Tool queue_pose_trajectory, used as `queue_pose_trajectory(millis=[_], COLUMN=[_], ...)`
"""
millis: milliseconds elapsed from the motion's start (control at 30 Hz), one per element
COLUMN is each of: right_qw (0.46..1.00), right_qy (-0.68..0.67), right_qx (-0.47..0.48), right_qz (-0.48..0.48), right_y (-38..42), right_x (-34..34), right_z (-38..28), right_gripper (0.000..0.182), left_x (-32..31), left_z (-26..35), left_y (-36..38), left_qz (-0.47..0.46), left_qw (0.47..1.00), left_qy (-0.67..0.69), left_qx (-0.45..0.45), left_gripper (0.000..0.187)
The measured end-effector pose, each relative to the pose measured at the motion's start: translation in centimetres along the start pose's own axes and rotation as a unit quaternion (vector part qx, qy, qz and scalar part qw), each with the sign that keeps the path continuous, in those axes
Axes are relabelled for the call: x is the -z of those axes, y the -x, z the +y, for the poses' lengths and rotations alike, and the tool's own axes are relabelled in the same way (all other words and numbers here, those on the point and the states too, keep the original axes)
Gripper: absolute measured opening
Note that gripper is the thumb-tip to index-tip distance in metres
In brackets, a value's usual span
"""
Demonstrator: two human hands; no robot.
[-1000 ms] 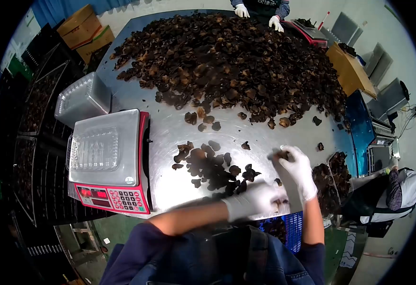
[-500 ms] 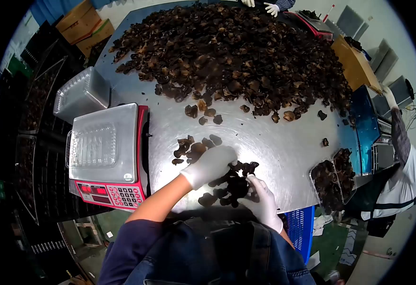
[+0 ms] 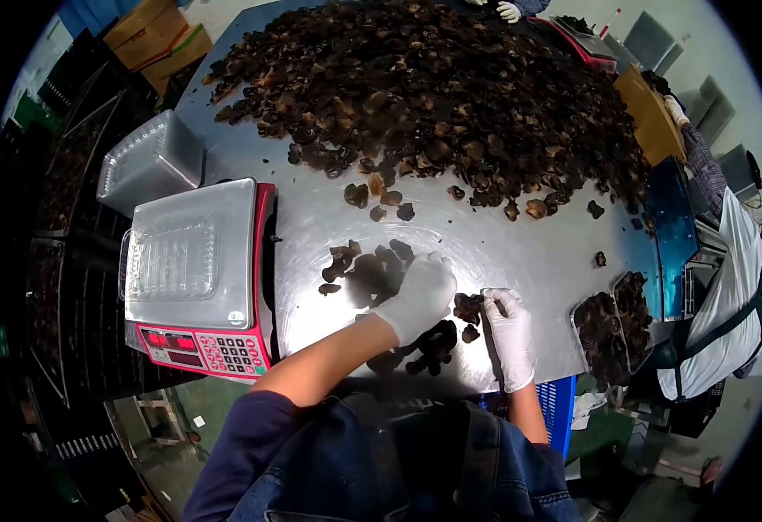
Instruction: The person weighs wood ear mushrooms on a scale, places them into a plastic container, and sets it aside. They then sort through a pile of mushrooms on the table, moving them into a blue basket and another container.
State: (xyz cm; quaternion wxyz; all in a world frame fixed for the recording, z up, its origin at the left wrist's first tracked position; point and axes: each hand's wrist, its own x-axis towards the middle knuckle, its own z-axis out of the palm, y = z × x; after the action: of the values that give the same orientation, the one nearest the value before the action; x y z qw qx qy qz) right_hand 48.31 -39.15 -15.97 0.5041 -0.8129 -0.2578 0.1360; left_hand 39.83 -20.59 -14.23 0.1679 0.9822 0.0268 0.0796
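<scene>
Gloved in white, my left hand (image 3: 420, 297) is over the metal table (image 3: 520, 252), its fingers curled in; I cannot tell what is in them. Dark wood ear mushrooms (image 3: 372, 277) lie just left of it, and a darker clump (image 3: 433, 350) lies below its wrist. My right hand (image 3: 510, 337), also gloved, is farther right with thumb and fingers pinched together. Its fingertips are at the edge of a small wood ear mushroom (image 3: 467, 307), and another little piece (image 3: 470, 333) lies just below.
A large wood ear heap (image 3: 424, 96) covers the table's far side. At left are a red scale (image 3: 224, 352) with a clear plastic box (image 3: 172, 265) on it and stacked boxes (image 3: 153, 165). Filled clear boxes (image 3: 598, 335) stand right. Co-workers' hands (image 3: 509, 11) show at the far edge and right.
My left hand has moved right and slightly up, off the pieces it was over. My right hand has left the dark clump, moving right and up. The co-worker at right has shifted an arm.
</scene>
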Motion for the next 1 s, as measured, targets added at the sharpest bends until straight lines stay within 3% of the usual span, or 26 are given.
queue_pose_trajectory(millis=[67,133,200,233,267,300,333,367,400,433,467,500,533,600,633,667,700,800,867,900,967,1000], right_qw=[0.999,0.999,0.999,0.999,0.998,0.996,0.996,0.995,0.995,0.994,0.991,0.990,0.986,0.983,0.983,0.988,0.992,0.996,0.994,0.988,0.963,0.937], right_qy=[0.002,-0.004,0.011,0.015,0.019,0.011,0.028,0.028,0.029,0.012,-0.014,0.038,0.090,0.076,0.009,-0.027,-0.020,-0.014,0.003,-0.039,0.016,0.045], right_qx=[-0.042,-0.033,-0.017,-0.013,-0.008,-0.010,-0.022,-0.024,-0.026,-0.052,-0.091,-0.076,-0.059,-0.073,-0.127,-0.098,-0.065,-0.014,0.002,-0.019,0.114,0.185], right_qz=[-0.008,-0.012,-0.027,-0.047,-0.066,-0.082,-0.084,-0.089,-0.094,-0.096,-0.101,-0.114,-0.128,-0.147,-0.130,-0.119,-0.107,-0.082,-0.112,-0.147,-0.245,-0.293], right_y=[0.4,0.9,1.1,1.0,1.0,0.7,0.6,0.2,-0.3,-0.8,-1.3,-1.4,-1.3,-0.9,-0.4,-0.2,0.1,0.6,0.4,0.6,0.6,0.4], right_x=[0.6,0.9,1.6,2.0,2.5,3.0,3.7,4.4,5.1,5.5,5.7,5.9,5.8,5.2,4.5,3.8,3.3,1.2,0.2,0.0,-0.4,-0.1], right_z=[-0.6,-1.1,-1.0,-1.2,-1.2,0.2,-1.1,-1.8,-1.9,-1.3,-0.6,-1.6,-2.7,-3.0,-2.4,0.3,0.3,-1.4,-2.1,-3.5,-4.0,-5.1], right_gripper=[0.019,0.026,0.032,0.032,0.032,0.031,0.027,0.025,0.023,0.022,0.023,0.024,0.025,0.026,0.028,0.035,0.036,0.042,0.042,0.043,0.042,0.041], left_x=[-0.9,-0.1,0.7,1.0,1.3,2.4,3.3,3.6,3.4,0.0,-1.5,4.1,4.2,1.8,0.8,-0.1,-0.7,-3.0,-3.4,-2.5,-1.1,-0.7], left_z=[-0.1,-0.6,-0.9,-1.1,-0.8,-0.2,0.5,1.4,2.7,3.6,7.2,10.3,11.2,11.2,10.3,9.2,8.6,8.2,7.7,7.2,6.5,6.1], left_y=[-0.5,-0.6,-0.5,-0.4,-0.3,-0.1,0.2,0.4,0.5,2.2,3.0,2.8,3.5,3.9,3.7,3.4,3.8,5.3,5.3,5.4,5.8,6.5], left_qz=[-0.007,0.029,0.021,0.160,0.159,0.186,0.206,0.204,0.115,0.172,0.090,-0.100,-0.184,-0.080,-0.056,-0.031,-0.042,-0.066,-0.070,-0.117,-0.209,-0.206], left_qw=[0.999,0.998,0.999,0.981,0.981,0.979,0.943,0.922,0.950,0.965,0.868,0.948,0.920,0.933,0.944,0.951,0.950,0.943,0.943,0.947,0.949,0.950], left_qy=[-0.050,-0.059,-0.044,-0.105,-0.105,0.065,0.234,0.304,0.256,0.173,0.481,0.257,0.288,0.282,0.216,0.149,0.051,0.043,0.028,0.005,-0.023,-0.025], left_qx=[0.010,-0.019,0.018,-0.026,-0.028,0.047,0.120,0.127,0.135,-0.098,-0.083,-0.161,-0.194,-0.211,-0.242,-0.269,-0.304,-0.324,-0.323,-0.298,-0.234,-0.235], left_gripper=[0.018,0.016,0.014,0.016,0.016,0.018,0.020,0.018,0.013,0.019,0.033,0.038,0.036,0.032,0.028,0.025,0.017,0.012,0.013,0.013,0.014,0.014])
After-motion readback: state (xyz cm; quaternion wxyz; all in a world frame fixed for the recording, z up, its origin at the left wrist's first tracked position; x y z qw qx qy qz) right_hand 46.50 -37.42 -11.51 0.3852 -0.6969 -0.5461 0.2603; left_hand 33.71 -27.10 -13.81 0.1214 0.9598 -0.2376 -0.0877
